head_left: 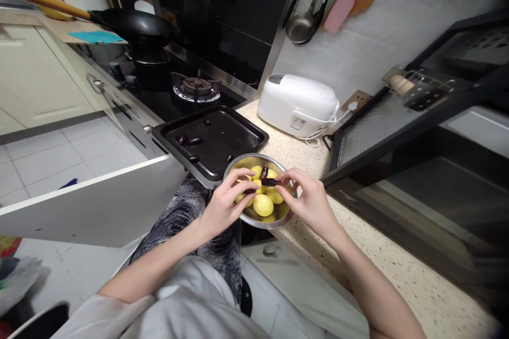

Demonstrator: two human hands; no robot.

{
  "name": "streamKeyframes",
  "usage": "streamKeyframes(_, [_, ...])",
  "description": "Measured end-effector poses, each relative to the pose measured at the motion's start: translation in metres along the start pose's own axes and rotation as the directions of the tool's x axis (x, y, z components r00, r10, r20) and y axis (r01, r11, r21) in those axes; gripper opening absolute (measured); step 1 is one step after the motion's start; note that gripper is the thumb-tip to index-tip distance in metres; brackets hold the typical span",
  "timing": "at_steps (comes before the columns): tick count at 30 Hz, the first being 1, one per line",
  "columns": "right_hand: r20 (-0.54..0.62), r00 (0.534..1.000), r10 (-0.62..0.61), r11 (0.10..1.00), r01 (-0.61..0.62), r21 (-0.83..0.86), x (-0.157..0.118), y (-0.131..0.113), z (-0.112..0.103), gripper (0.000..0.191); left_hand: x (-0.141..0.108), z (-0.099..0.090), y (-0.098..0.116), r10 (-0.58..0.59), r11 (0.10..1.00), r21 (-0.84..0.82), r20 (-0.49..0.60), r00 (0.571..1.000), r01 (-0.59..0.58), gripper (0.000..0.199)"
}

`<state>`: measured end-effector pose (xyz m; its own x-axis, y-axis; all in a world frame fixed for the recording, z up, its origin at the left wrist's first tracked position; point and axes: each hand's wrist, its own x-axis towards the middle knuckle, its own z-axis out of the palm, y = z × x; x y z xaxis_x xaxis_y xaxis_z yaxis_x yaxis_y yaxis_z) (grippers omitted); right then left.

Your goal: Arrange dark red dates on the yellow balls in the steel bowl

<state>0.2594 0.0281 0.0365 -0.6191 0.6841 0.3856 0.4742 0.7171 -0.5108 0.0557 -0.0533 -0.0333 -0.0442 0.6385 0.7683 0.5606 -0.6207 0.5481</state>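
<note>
A metal bowl (260, 222) holds several yellow round pieces (263, 205) and a dark purple oblong piece (264, 172). Over its left side, my left hand (234, 196) pinches a dark oblong piece (249, 191) between thumb and fingers. My right hand (302, 193), at the right rim, grips another dark piece (270, 182) by its right end. Directly behind the bowl, a black baking tray (234, 135) carries several small dark oblong pieces (194, 141), spread mostly over its left and front parts.
Beyond the tray is a stove burner (196, 87), with a black wok (137, 23) farther left. A white appliance (298, 103) stands by the wall. A large oven (397, 196) is at right, and an open cabinet door (103, 206) juts out at left.
</note>
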Motion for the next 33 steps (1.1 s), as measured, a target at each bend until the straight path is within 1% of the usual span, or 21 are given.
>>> streamKeyframes(4, [0.094,0.995,0.02,0.995,-0.01,-0.103,-0.004,0.001,0.001,0.011,-0.001,0.001,0.0,-0.029,0.999,0.034,-0.038,0.999,0.03,0.012])
streamKeyframes(8, [0.143,0.989,0.041,0.961,0.0,-0.276,-0.008,-0.001,0.003,0.014,-0.001,0.001,-0.001,-0.045,0.998,0.038,-0.014,0.999,0.045,0.013])
streamKeyframes(11, [0.186,0.981,0.053,0.941,0.013,-0.338,-0.009,0.0,0.004,0.018,-0.002,0.0,-0.001,-0.047,0.999,0.022,0.008,0.999,0.047,0.015])
streamKeyframes(16, [0.186,0.981,0.056,0.945,0.008,-0.328,-0.008,0.001,0.003,0.022,0.0,0.0,0.0,-0.046,0.999,0.005,0.022,0.999,0.046,0.01])
streamKeyframes(20, [0.186,0.98,0.074,0.951,-0.013,-0.308,-0.006,0.0,0.002,0.022,0.004,-0.002,0.001,-0.069,0.996,0.057,0.086,0.994,0.064,0.01])
streamKeyframes(23, [0.189,0.979,0.078,0.955,-0.019,-0.295,-0.005,-0.001,0.001,0.019,0.007,-0.002,0.0,-0.101,0.992,0.095,0.161,0.982,0.086,0.014])
streamKeyframes(26, [0.19,0.978,0.081,0.957,-0.023,-0.29,-0.005,-0.001,0.002,0.018,0.01,-0.001,-0.002,-0.129,0.987,0.119,0.221,0.967,0.105,0.013])
streamKeyframes(30, [0.19,0.978,0.091,0.958,-0.034,-0.284,-0.005,-0.002,0.003,0.018,0.015,0.002,-0.002,-0.18,0.974,0.178,0.251,0.951,0.137,0.007])
streamKeyframes(33, [0.194,0.974,0.118,0.957,-0.059,-0.283,-0.004,-0.003,0.003,0.017,0.019,0.004,0.001,-0.236,0.955,0.24,0.265,0.935,0.173,0.009])
